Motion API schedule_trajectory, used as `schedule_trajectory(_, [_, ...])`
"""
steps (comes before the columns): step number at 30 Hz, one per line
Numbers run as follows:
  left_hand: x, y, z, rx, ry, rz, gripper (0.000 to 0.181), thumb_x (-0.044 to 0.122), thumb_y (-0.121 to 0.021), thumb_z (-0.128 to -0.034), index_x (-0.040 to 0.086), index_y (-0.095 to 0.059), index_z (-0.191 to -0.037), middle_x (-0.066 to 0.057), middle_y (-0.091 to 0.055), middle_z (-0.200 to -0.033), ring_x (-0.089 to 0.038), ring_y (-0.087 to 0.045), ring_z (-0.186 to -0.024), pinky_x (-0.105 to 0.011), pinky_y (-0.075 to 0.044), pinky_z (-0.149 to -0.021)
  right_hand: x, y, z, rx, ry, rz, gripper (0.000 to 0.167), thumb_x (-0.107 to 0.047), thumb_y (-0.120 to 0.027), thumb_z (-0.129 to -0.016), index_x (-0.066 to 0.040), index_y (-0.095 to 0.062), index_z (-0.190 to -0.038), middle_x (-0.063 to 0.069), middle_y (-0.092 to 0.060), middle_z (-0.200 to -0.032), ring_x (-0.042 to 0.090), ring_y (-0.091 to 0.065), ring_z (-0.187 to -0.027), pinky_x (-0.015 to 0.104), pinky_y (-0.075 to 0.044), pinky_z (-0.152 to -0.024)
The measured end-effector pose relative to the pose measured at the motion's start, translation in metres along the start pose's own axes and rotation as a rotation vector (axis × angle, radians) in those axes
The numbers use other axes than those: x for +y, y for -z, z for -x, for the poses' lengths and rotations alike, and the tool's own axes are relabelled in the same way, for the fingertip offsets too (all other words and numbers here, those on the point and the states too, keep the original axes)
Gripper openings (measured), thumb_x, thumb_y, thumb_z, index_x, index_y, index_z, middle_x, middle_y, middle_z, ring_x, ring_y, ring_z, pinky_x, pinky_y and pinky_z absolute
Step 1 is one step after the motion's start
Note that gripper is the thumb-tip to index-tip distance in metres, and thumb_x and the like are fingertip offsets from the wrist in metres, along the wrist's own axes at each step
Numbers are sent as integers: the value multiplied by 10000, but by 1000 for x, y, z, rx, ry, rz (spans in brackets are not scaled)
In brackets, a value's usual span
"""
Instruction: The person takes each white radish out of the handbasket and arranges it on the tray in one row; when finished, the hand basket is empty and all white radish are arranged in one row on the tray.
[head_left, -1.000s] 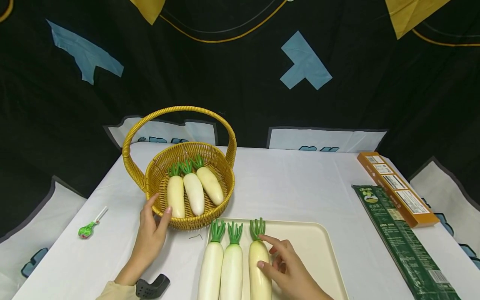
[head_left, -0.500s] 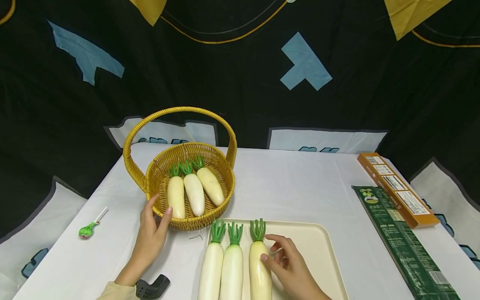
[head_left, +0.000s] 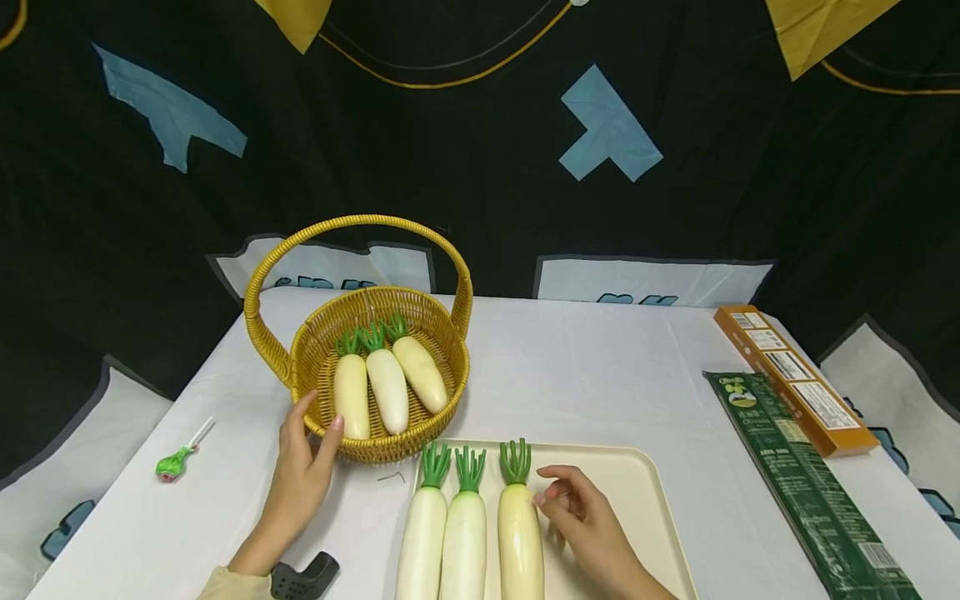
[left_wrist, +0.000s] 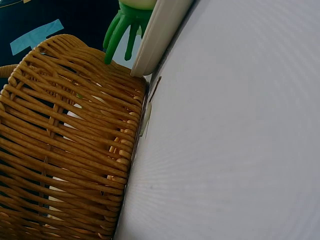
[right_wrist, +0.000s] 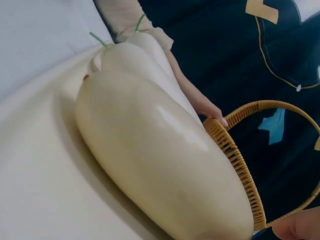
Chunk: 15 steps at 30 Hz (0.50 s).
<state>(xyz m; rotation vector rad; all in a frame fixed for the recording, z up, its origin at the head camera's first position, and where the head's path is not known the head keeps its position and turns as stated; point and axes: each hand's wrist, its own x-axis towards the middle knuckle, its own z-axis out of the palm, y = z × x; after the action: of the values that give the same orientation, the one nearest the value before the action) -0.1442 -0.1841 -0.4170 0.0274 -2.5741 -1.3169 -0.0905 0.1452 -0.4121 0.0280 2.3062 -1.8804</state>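
Note:
My left hand (head_left: 300, 467) rests with thumb and index finger spread on the near left rim of a wicker basket (head_left: 378, 450). Inside lie three white radishes (head_left: 387, 387) with green tops. My right hand (head_left: 588, 525), fingers loosely bent, is just right of a yellowish white radish (head_left: 521, 537) on a cream tray (head_left: 637, 492). Nothing appears held, though the thumb tip is very close to that radish. Two more radishes, a left one (head_left: 422, 542) and a middle one (head_left: 464, 542), lie side by side to its left. The left wrist view shows the basket's woven wall (left_wrist: 75, 140).
On the right lie a long green packet (head_left: 806, 483) and an orange box (head_left: 795, 375). A green-wrapped lollipop (head_left: 174, 462) is at the left. A small bent wire (head_left: 392, 477) lies between basket and tray. Behind the white table (head_left: 585, 367) hangs a dark cloth (head_left: 480, 167).
My right hand has let go of the rightmost radish on the tray and drawn slightly right, away from its green top. My left hand has stayed at the basket rim.

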Motion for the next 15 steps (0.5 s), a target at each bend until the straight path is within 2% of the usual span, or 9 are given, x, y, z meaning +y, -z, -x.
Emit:
schedule_trajectory(6, [0, 0, 0, 0, -5, 1, 613, 344, -392, -961, 84, -115, -1442, -288, -144, -1441, -468, -213, -1305, -623, -303, -958, -1, 2, -2, 27, -33, -88, 291, -20, -512, -858, -25, -520, -1149, 67, -522, -897, 91, -482, -646, 206, -445, -548])
schedule_trajectory(11, [0, -1, 0, -3, -1, 12, 618, 350, -391, -960, 77, -114, -1440, -281, -139, -1443, -463, -212, -1310, -618, -315, -957, -2, 6, -5, 65, -32, -158, 276, -45, -513, -868, -16, -520, -1142, 80, -540, -908, 124, -534, -707, 247, -483, -586])
schedule_trajectory(15, [-1, -1, 0, -5, 3, 13, 618, 355, -387, -961, 79, -111, -1440, -281, -141, -1441, -458, -207, -1314, -622, -303, -964, -5, 12, -7, 53, -48, -189, 300, -95, -518, -880, -21, -495, -1170, 89, -549, -951, 153, -566, -796, 270, -508, -644])
